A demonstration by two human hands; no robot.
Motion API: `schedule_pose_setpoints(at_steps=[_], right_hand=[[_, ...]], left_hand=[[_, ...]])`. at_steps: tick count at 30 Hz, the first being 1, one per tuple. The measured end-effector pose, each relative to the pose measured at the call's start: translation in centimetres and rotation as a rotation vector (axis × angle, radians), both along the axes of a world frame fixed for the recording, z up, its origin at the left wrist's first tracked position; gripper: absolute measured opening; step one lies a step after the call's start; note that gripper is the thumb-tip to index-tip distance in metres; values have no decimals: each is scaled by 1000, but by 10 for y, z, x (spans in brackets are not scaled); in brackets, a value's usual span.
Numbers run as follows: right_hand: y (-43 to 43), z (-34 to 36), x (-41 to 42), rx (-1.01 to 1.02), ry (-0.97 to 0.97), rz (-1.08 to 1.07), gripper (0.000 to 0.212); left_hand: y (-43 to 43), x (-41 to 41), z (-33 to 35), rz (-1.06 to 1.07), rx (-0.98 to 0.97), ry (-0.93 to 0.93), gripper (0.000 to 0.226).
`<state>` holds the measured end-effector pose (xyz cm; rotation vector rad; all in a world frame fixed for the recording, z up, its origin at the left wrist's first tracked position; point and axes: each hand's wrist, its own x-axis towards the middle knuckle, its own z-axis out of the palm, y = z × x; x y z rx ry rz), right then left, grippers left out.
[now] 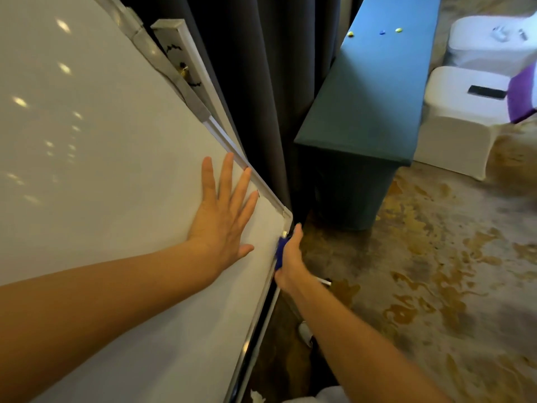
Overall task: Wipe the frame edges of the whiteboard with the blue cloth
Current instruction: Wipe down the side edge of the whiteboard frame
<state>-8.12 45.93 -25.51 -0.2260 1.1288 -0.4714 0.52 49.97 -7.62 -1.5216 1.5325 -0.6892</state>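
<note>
The whiteboard [101, 170] fills the left of the head view, and its silver frame [261, 309] runs along its right and lower sides to a corner. My left hand [223, 216] lies flat on the white surface close to that corner, fingers spread. My right hand [290, 257] grips the blue cloth [281, 253] and presses it against the frame edge just below the corner. Most of the cloth is hidden inside my fist.
Dark curtains [261, 82] hang right behind the board's edge. A long teal-covered table [369, 97] with small coloured magnets stands to the right. White-covered chairs [462, 126] sit beyond it, one with a dark phone. A patterned carpet [436, 271] lies under the furniture.
</note>
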Motion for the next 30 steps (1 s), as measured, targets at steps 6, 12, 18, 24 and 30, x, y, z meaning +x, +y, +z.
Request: schedule_pose_setpoints(at_steps=[6,12,18,24,30], right_hand=[[-39,15,10,-74,92,-5,72],[67,5,-11,-10,35,216,63],[-36,31,-17,104,-142,-59,82],[-43,31,-15,181,-196,11,89],[-71,10,-31,418,-364,234,106]], left_hand=[[-16,1,-2,6,2,-25,108],[-3,5,-6,40,6,0,109],[-5,-2,-2,-20,44,13,103],[-7,2,-6,46,40,31,103],[4,-13,-18,125,-26,297,85]])
